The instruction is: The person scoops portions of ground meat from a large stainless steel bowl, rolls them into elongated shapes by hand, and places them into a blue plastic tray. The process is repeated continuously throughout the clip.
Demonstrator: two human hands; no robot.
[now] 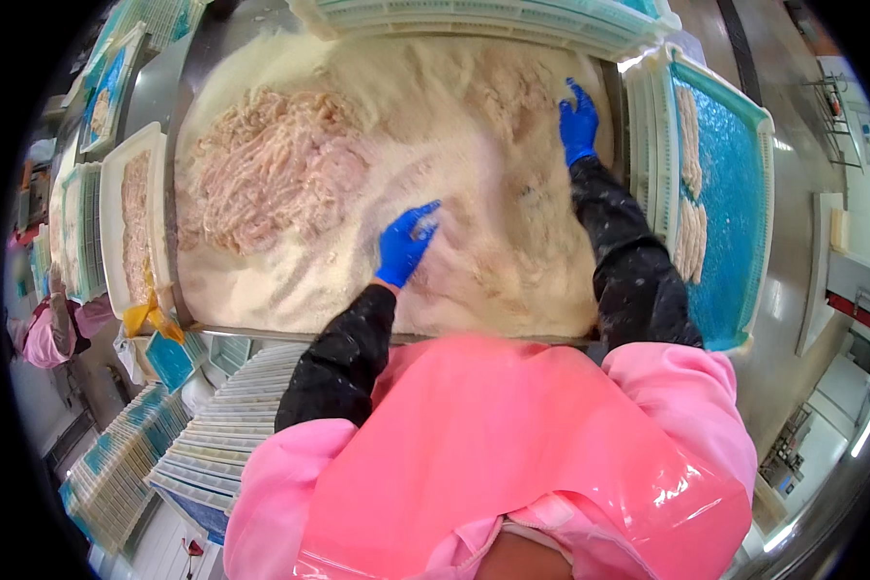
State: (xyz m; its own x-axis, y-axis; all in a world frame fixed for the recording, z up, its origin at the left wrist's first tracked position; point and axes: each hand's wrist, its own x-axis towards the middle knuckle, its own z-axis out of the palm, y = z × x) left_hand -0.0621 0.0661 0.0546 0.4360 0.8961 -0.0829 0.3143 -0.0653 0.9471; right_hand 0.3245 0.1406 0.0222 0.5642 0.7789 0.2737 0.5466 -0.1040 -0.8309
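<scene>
My left hand, in a blue glove, is just over the middle of a bed of pale crumb coating that fills a shallow metal-edged trough. Its thumb and fingers are apart, and I see nothing held. My right hand, gloved the same way, reaches to the trough's right side with fingers spread and no object in them. A large heap of raw, pinkish meat strips lies on the left half of the coating. Some coated pieces sit partly buried left of my right hand.
To the right, a stacked tray with a blue liner holds rows of coated strips. More trays stand beyond the trough. A white tub of meat borders its left side. Stacked trays rise at lower left; a person is farther left.
</scene>
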